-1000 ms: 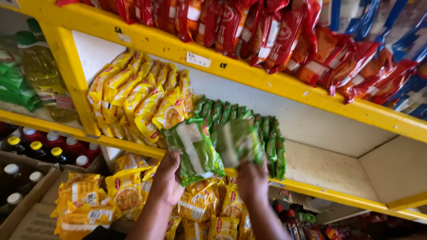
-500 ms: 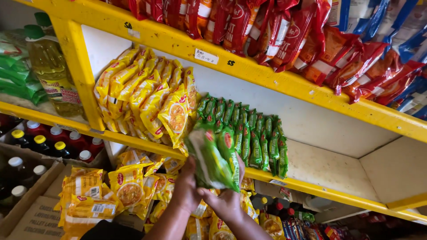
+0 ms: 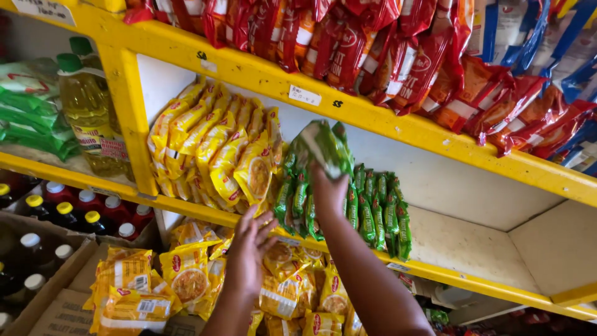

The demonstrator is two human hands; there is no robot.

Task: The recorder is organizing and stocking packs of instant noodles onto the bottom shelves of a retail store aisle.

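Now right hand [image 3: 328, 190] raised, grip clamped on green packets [image 3: 320, 146]; left hand [image 3: 249, 249] released, fingers apart.

Green packets [image 3: 320, 146] beside yellow packets [image 3: 217, 149] on shelf

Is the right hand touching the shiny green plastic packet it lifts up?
Touching. The head view shows the right hand gripping the shiny green plastic packet from below.

Glossy green plastic packets [image 3: 320, 146], shiny yellow plastic packets [image 3: 214, 149], scuffed yellow-painted shelf [image 3: 429, 134], matt cardboard box [image 3: 59, 311]
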